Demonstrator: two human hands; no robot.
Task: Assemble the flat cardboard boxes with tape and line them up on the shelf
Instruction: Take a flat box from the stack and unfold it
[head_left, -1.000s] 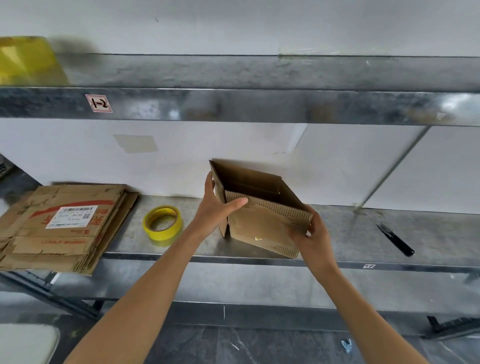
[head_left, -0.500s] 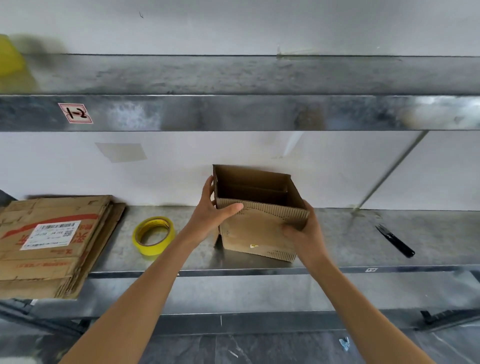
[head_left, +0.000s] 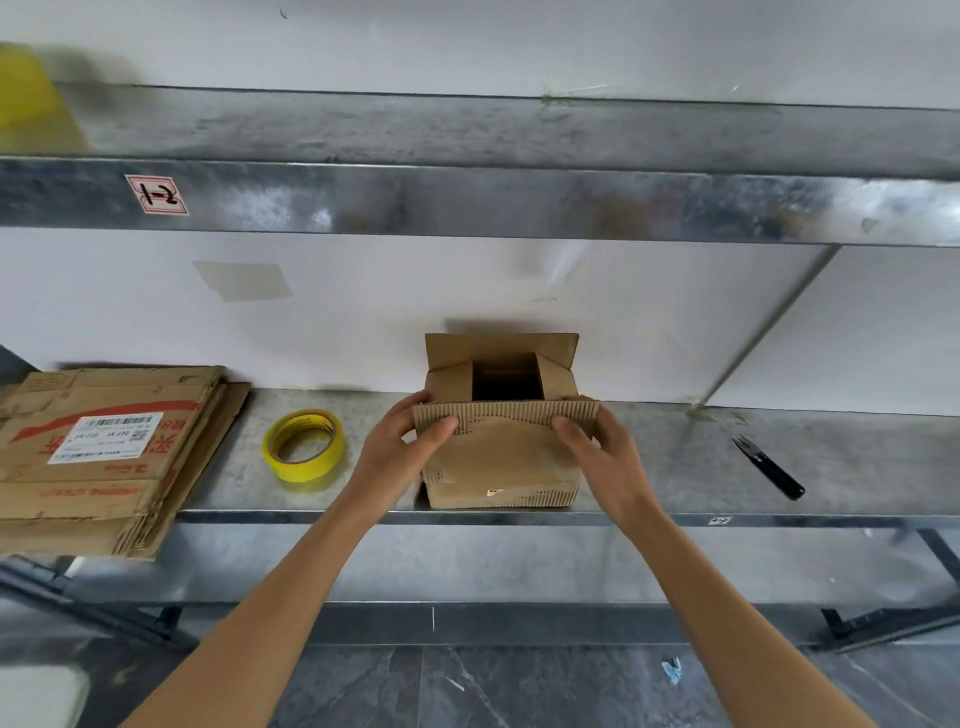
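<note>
Metal shelf (head_left: 675, 457), both hands (head_left: 400, 452) (head_left: 597, 449) gripping open cardboard box (head_left: 501, 462), tape roll (head_left: 304, 444) beside

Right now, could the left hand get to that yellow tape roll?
Probably yes. The tape roll lies flat on the shelf just left of the left hand, nothing between them. But that hand is gripping the box and must let go first.

Box (head_left: 501, 457): upright on shelf (head_left: 675, 462), top open
Left hand (head_left: 397, 457): grips near flap's left end
Right hand (head_left: 605, 460): grips right end
Tape roll (head_left: 304, 445): left of box
</note>
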